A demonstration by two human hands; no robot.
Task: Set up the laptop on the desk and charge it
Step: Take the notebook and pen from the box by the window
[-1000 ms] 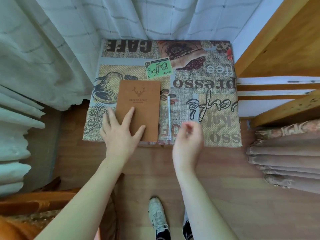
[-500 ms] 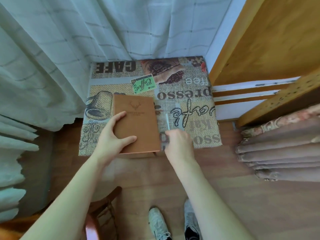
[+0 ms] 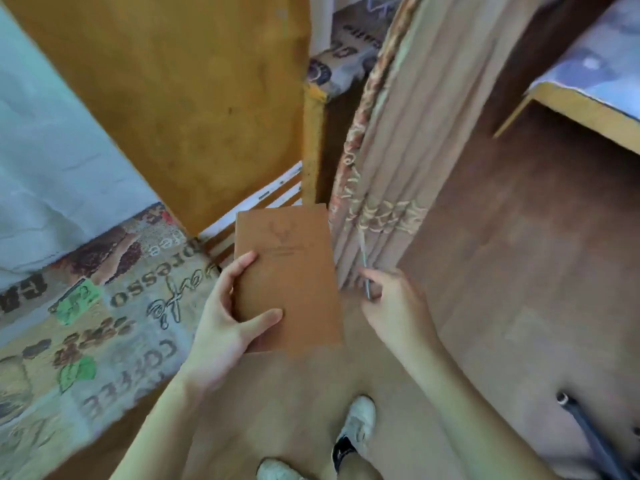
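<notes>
Notebook gripped in left hand — pen pinched in right hand, both off desk.

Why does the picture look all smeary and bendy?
Head view: motion blur smears the notebook in the left hand, the pen in the right hand, and the print on the coffee tablecloth; the wide-angle lens tilts and curves the edges; soft daylight, no harsh glare.

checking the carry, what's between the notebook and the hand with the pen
Head view: nothing lies between the brown notebook and the right hand holding the pen; only curtain folds and floor behind.
</notes>
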